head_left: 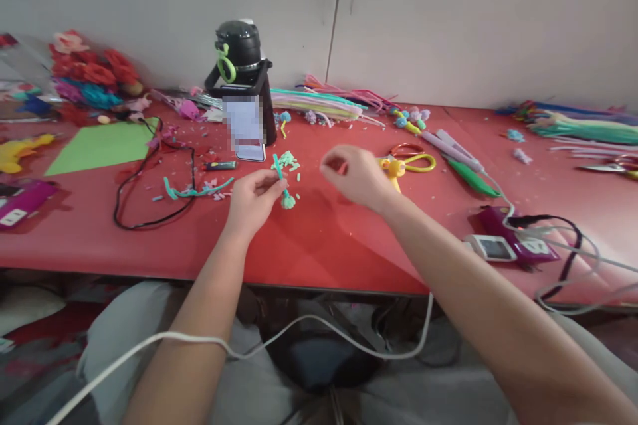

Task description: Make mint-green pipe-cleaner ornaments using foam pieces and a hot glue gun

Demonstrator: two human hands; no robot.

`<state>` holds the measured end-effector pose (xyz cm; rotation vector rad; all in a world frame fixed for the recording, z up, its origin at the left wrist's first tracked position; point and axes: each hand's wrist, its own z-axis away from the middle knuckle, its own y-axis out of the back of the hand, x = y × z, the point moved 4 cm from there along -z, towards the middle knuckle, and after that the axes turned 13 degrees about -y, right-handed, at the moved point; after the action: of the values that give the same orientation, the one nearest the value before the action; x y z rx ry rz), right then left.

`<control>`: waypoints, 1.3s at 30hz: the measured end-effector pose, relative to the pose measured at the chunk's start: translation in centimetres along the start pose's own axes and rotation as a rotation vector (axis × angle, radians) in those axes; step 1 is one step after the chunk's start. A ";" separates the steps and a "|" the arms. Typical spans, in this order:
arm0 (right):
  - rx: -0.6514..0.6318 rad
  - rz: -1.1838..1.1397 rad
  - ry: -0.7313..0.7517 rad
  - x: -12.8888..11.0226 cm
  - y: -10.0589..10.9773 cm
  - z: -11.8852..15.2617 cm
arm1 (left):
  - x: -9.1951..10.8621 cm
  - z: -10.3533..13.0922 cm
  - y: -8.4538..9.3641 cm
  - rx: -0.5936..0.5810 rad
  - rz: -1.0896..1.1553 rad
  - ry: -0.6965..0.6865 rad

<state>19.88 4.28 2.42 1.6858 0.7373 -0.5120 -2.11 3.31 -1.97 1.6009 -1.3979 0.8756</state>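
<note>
While two purple boxes [37, 202] lie toward the front of the red table [309, 255], one at each side, the left hand [254, 202] pinches one teal stem [280, 172] between thumb and fingers, one pale green tuft [288, 201] at its near end. The right hand [356, 176] has curled fingers; whether their tips meet, I cannot tell. Beyond stand one phone [250, 150] and one black bottle [266, 109], with two scissors [423, 163] farther right.
</note>
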 end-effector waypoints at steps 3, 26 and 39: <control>-0.122 0.113 -0.095 0.0 -4.0 -3.3 | 0.2 0.1 0.1 0.012 -0.015 0.009; -0.106 0.087 -0.186 2.2 -6.3 -6.0 | 1.1 0.6 -1.8 -0.070 -0.050 -0.025; -0.204 -0.123 -0.258 2.4 -7.5 -6.6 | 1.4 0.9 -2.1 -0.096 -0.029 -0.018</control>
<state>15.97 12.19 -2.86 1.3607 0.6816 -0.7017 0.18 2.03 -1.40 1.5553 -1.4046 0.7674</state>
